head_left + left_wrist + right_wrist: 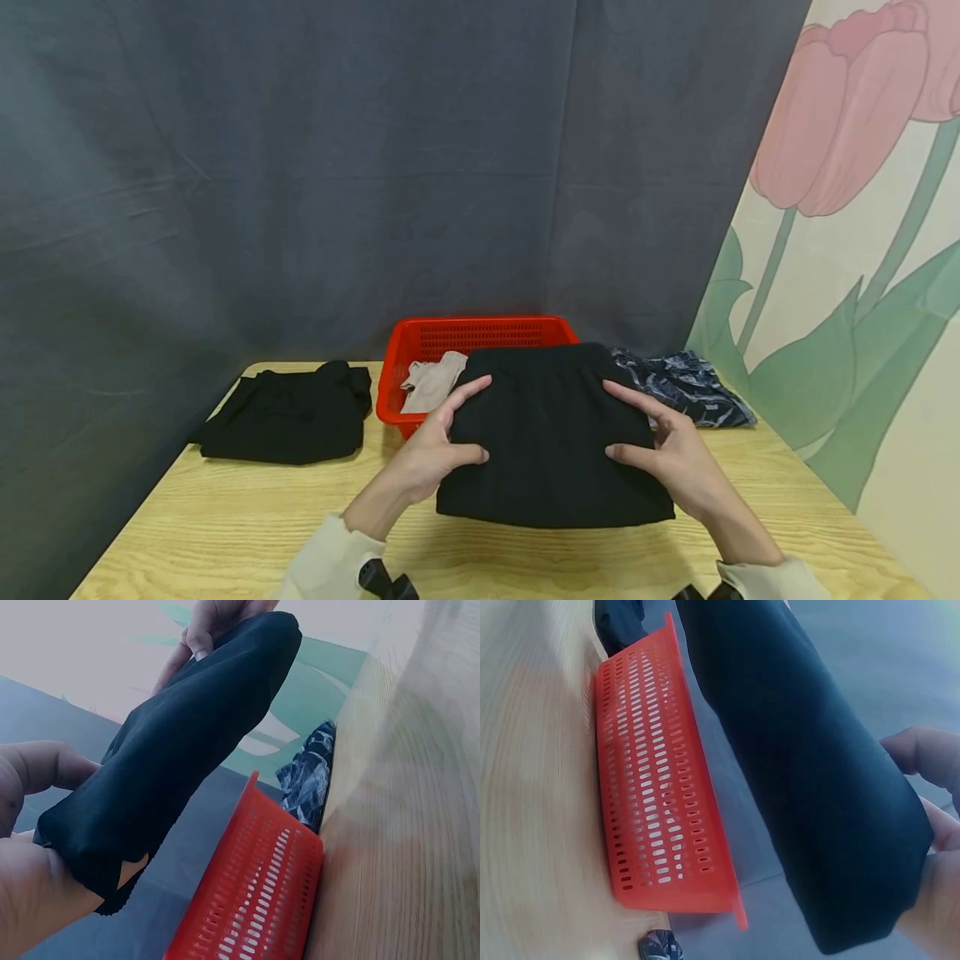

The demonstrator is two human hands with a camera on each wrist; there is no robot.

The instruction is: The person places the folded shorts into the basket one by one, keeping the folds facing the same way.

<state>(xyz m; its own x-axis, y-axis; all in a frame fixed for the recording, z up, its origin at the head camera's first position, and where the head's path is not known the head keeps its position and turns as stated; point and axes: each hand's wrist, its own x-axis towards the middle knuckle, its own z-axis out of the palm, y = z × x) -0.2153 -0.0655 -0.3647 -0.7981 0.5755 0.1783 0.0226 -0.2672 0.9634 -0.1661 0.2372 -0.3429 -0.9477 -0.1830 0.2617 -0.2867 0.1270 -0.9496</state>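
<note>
A folded black garment [555,442], with what looks like a gathered waistband along its far edge, is held up off the table between both hands. My left hand [426,454] grips its left side, thumb and forefinger on the near face and the other fingers hidden behind. On the opposite side my right hand [678,454] grips it in a similar way. The left wrist view shows the cloth [180,742] as a thick folded layer raised above the wood. Seen from the right wrist, the garment [817,780] hangs clear of the red basket [656,780].
Behind the garment stands the red plastic basket [480,327], with a beige cloth [435,382] inside. Another folded black garment [288,417] lies at the table's left. A dark patterned garment [686,387] lies at the right, near the painted wall [840,333]. A grey curtain [337,167] hangs behind.
</note>
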